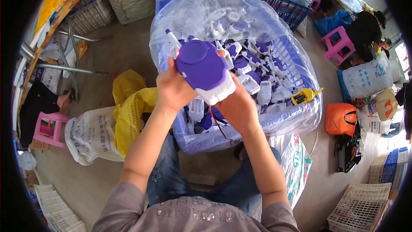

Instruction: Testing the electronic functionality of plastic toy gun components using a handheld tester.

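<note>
Both my hands hold up a purple-and-white plastic toy housing point(201, 62) above a large lavender basket point(201, 139). A round raised disc sits on its purple face, and its lower end is white. My left hand point(174, 87) grips the left side; my right hand point(238, 103) wraps round the right side from beneath, its fingers partly hidden. A thin red and dark wire point(218, 125) hangs below the housing. Many similar purple and white plastic parts point(265, 92) lie heaped in the basket. At its right corner rests a yellow part point(304, 96) with dark slots and a pointed tip.
Clear plastic film point(184, 15) lines the basket. A yellow sack point(133, 116) and a white sack point(92, 135) lie on the left, near a pink stool point(50, 128). An orange bag point(340, 119) and a white crate point(359, 206) stand on the right. Other people sit nearby.
</note>
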A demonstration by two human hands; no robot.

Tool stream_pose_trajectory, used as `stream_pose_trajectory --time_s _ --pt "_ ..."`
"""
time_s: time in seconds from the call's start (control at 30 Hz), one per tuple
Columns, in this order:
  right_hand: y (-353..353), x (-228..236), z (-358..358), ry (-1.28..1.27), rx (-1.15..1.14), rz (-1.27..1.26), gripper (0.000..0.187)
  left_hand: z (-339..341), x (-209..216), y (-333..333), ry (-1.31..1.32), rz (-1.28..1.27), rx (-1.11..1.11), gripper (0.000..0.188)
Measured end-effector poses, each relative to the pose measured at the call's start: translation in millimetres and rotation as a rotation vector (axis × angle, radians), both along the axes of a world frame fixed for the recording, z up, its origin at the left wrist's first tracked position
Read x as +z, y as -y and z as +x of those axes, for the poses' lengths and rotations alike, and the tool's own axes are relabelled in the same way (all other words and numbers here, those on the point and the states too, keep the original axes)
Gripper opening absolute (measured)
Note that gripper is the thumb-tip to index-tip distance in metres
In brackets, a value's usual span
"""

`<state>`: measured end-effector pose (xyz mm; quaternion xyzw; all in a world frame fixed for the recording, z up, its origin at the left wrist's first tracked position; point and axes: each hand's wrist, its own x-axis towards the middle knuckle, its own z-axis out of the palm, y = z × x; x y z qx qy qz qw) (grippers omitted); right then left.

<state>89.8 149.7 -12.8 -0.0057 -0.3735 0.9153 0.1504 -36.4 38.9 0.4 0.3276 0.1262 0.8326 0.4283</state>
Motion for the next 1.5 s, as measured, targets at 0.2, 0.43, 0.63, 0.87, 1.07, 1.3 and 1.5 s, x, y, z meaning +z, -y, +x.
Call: stream_pose_trajectory --time_s 0.2,0.43,0.63,0.87,1.07,1.3,1.5 --pt "1 0 -2 -0.121 0.144 -0.061 0.059 1 -15 1 0.072 -0.152 0.039 0.084" --pt "-1 -7 -3 -0.169 0.122 -0.020 0.047 0 -20 6 0.019 -0.144 0.015 0.080" --pt "-7 -7 -15 0.100 0.067 0.021 0.034 -14 -9 31 0.067 -0.049 0.172 0.053" --pt "-9 -21 -7 0.327 -0.459 0.941 0.029 -38 3 111 -0.418 -0.337 0.662 0.069" --pt "-9 0 0 0.296 -0.456 0.805 0.032 -72 -118 187 -0.317 -1.311 0.284 0.066" --pt "-10 -5 -8 0.290 -0.468 0.832 0.034 -96 -206 206 -1.333 -1.777 0.517 0.049" --pt "-21 -3 -7 0.240 -0.554 0.830 0.037 -29 -38 55 -1.617 -1.147 0.855 0.019"
